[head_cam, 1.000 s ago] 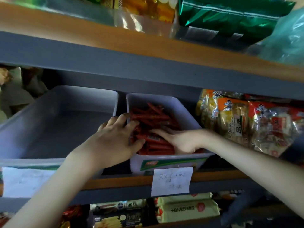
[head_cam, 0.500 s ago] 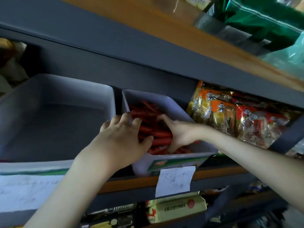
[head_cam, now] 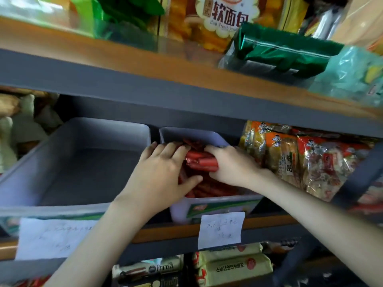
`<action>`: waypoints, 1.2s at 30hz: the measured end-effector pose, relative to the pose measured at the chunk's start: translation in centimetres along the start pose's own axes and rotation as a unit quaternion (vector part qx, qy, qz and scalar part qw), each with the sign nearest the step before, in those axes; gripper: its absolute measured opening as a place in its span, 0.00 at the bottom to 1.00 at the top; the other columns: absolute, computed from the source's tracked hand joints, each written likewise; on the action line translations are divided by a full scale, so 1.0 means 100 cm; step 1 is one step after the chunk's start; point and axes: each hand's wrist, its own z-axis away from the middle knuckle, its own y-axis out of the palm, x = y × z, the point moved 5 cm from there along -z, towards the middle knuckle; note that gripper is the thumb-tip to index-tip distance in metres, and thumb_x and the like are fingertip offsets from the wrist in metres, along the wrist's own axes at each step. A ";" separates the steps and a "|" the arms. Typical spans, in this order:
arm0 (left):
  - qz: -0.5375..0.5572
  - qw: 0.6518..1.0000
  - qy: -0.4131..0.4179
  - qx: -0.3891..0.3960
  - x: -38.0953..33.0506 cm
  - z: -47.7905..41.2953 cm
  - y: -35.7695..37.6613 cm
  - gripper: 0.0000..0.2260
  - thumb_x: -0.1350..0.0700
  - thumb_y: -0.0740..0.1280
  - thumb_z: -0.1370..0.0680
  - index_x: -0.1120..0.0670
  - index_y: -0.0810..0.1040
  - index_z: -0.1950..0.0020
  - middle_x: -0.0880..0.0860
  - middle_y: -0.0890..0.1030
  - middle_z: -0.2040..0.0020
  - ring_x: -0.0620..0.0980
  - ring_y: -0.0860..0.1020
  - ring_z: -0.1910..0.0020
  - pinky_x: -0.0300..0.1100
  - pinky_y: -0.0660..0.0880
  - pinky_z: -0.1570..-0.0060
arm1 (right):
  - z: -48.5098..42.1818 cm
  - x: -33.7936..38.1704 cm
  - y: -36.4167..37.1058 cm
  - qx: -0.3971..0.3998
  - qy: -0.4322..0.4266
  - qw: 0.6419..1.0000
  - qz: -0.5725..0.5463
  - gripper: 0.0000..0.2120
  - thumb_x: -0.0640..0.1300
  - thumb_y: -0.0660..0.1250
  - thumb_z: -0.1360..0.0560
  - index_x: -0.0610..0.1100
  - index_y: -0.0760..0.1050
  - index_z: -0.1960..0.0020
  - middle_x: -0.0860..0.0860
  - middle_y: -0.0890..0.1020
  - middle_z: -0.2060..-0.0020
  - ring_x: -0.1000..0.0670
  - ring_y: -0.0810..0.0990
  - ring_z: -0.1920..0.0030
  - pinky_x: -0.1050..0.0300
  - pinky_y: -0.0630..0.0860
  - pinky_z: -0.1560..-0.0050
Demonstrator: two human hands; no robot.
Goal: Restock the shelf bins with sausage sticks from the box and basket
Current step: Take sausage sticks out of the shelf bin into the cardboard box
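A small grey bin (head_cam: 215, 206) on the middle shelf holds a heap of red sausage sticks (head_cam: 209, 188). My right hand (head_cam: 232, 166) grips a bundle of several sticks (head_cam: 202, 162) above the heap, fingers curled over them. My left hand (head_cam: 159, 177) lies over the left side of the same bin, its fingers fairly straight on the sticks and its thumb against the bundle's underside. To the left stands a larger grey bin (head_cam: 62, 141) with nothing in it.
The shelf above (head_cam: 186, 96) hangs low over the bins. Rice cracker bags (head_cam: 300, 160) crowd the right side. Paper labels (head_cam: 220, 229) hang on the shelf edge. Packaged snacks (head_cam: 232, 266) fill the shelf below, and pale bags (head_cam: 18, 125) sit at far left.
My right hand has closed round a bundle of sticks and raised it off the heap. My left hand has stayed on the bin's left side. The camera tilted up.
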 end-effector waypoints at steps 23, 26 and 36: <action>-0.088 0.958 -0.068 -0.265 -0.030 0.221 -0.106 0.21 0.58 0.60 0.21 0.50 0.62 0.28 0.60 0.73 0.52 0.56 0.72 0.57 0.40 0.71 0.54 | 0.093 0.159 -0.057 -0.359 -0.333 0.844 -0.219 0.12 0.37 0.72 0.33 0.40 0.79 0.51 0.45 0.75 0.68 0.40 0.74 0.67 0.49 0.68 0.62; -0.142 0.946 -0.228 -0.181 -0.018 0.304 -0.100 0.13 0.51 0.53 0.18 0.61 0.69 0.49 0.61 0.77 0.66 0.55 0.71 0.64 0.41 0.65 0.63 | 0.124 0.231 -0.030 -0.264 -0.425 0.800 -0.330 0.13 0.39 0.73 0.35 0.42 0.76 0.51 0.46 0.75 0.67 0.41 0.75 0.65 0.50 0.69 0.62; -0.109 0.763 -0.633 0.067 0.038 0.638 -0.010 0.16 0.52 0.56 0.26 0.56 0.73 0.42 0.56 0.79 0.48 0.57 0.81 0.55 0.44 0.79 0.61 | 0.237 0.489 0.265 0.283 -0.581 0.740 -0.186 0.21 0.45 0.65 0.27 0.45 0.67 0.35 0.46 0.77 0.45 0.42 0.76 0.44 0.50 0.70 0.46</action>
